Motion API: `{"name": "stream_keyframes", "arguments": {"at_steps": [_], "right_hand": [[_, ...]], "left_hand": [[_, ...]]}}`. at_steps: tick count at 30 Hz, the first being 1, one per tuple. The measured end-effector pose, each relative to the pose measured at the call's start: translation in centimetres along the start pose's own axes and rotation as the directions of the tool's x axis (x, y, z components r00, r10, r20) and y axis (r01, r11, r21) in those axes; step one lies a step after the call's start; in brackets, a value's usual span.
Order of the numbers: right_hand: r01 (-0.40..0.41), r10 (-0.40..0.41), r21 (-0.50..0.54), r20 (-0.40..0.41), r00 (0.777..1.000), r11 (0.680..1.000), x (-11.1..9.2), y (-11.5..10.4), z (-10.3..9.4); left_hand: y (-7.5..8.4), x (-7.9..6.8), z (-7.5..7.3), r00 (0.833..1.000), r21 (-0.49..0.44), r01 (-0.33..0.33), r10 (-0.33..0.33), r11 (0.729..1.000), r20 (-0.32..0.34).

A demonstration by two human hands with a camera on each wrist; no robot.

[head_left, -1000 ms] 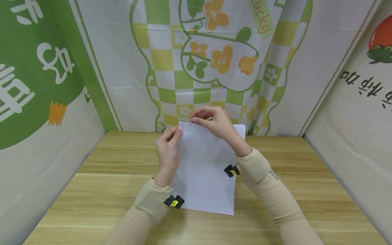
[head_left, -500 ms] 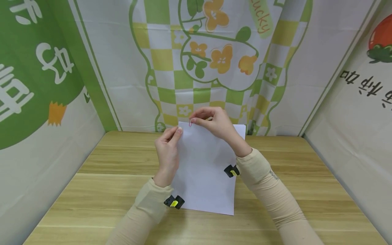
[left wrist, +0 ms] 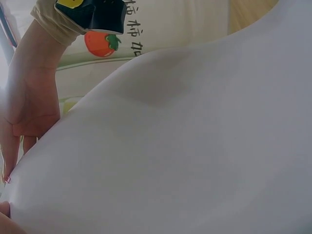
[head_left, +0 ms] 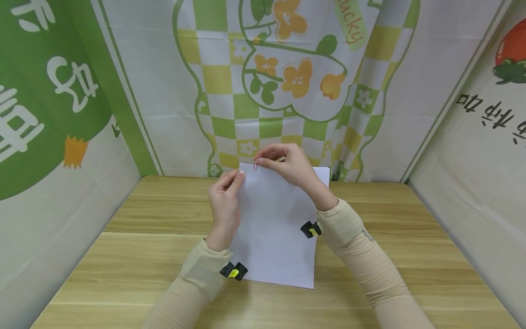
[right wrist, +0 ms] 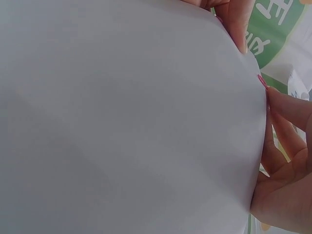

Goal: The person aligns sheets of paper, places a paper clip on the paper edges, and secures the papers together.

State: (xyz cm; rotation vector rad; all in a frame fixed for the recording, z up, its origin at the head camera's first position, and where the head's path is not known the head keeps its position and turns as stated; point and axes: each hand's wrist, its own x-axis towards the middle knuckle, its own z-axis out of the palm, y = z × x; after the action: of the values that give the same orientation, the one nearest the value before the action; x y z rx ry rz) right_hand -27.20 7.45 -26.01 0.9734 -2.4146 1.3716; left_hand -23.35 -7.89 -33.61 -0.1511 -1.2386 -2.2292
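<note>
White paper [head_left: 279,228] is held up, tilted, over the table; the number of sheets cannot be told. My left hand [head_left: 225,196] pinches its upper left corner, thumb on the near face. At the top edge, just right of that corner, my right hand [head_left: 289,164] pinches a small pink paper clip [head_left: 255,166] between thumb and fingers. In the right wrist view the clip's loop [right wrist: 262,81] lies against the paper's edge, its other end hidden by the fingertips. The left wrist view is mostly paper [left wrist: 185,136], with the right hand [left wrist: 34,102] at its edge.
A wooden table [head_left: 156,256] lies beneath the paper. Behind it hangs a printed checkered curtain [head_left: 255,105], with cloth walls [head_left: 41,228] on both sides. Each wrist wears a beige band with a black and yellow mount [head_left: 234,271].
</note>
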Motion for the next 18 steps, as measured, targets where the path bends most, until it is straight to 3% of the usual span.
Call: {"name": "stream_keyframes", "arguments": {"at_steps": [18], "right_hand": [[-0.008,0.008,-0.013,0.008,1.000,1.000,0.12,0.08,0.06]], "left_hand": [[0.08,-0.03,-0.06,1.000,0.012,0.002,-0.002,1.000,0.001]]}}
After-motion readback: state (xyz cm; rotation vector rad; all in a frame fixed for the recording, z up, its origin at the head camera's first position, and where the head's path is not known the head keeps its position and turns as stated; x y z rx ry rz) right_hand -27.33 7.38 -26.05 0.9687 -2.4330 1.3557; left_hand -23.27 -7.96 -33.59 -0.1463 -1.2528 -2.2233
